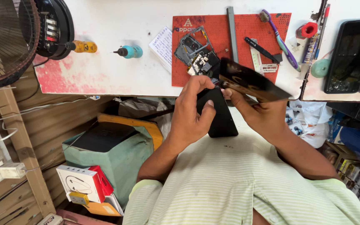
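Observation:
My left hand (190,110) grips a black phone body (219,118), held upright over my lap just below the table edge. My right hand (257,110) holds a dark glossy phone panel (251,81), tilted and lifted away from the body at its top end. The two pieces meet near my fingertips. On the red work mat (246,58) behind them lie a grey phone frame (188,46) and a small circuit board (203,63).
The white table (117,66) carries two small bottles (130,51), a notepad (162,45), a toothbrush (278,37), tweezers (261,49), a metal bar (231,33) and dark phones (351,54) at right. A fan (5,41) stands left. Boxes (84,183) lie on the floor.

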The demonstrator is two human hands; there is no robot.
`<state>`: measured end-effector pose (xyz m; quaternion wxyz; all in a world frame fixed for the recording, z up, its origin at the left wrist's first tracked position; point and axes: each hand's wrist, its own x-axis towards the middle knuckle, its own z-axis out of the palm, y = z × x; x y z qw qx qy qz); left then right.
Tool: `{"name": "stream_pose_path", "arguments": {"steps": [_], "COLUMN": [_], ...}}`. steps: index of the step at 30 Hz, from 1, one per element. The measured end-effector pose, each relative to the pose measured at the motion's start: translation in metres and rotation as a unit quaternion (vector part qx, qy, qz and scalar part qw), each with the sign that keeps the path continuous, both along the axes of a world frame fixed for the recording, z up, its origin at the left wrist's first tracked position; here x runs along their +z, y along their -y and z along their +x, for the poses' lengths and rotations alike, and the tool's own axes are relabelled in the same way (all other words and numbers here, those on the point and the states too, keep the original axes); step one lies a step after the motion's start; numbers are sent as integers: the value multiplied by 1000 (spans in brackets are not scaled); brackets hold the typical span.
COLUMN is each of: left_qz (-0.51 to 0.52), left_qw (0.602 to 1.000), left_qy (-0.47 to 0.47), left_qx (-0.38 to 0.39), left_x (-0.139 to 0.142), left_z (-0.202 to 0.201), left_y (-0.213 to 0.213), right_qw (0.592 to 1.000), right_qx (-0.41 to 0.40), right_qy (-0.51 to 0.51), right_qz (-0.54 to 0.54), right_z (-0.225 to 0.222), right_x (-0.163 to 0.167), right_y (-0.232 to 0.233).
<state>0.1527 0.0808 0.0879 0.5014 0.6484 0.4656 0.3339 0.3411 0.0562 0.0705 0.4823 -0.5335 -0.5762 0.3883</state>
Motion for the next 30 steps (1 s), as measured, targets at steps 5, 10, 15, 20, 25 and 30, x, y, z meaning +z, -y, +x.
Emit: {"name": "stream_pose_path", "arguments": {"steps": [5, 10, 15, 20, 25, 30], "left_qz": [4, 1, 4, 16, 6, -38], "left_qw": [1000, 1000, 1000, 1000, 1000, 999], "left_qy": [-3, -5, -15, -17, -1, 12], "left_qx": [1, 3, 2, -1, -2, -4], "left_x": [-1, -1, 0, 0, -1, 0], "left_z": [0, 1, 1, 1, -1, -3], "left_y": [1, 0, 0, 0, 1, 1], "right_qw": [998, 999, 999, 983, 973, 992], "right_qx": [-7, -15, -17, -31, -4, 67], "right_qy": [58, 21, 37, 167, 217, -30], "right_qz": [34, -34, -29, 68, 84, -104], "right_z": [1, 0, 1, -2, -4, 14], "right_x": [3, 2, -1, -2, 3, 0], "right_y": [0, 4, 5, 8, 8, -9]}}
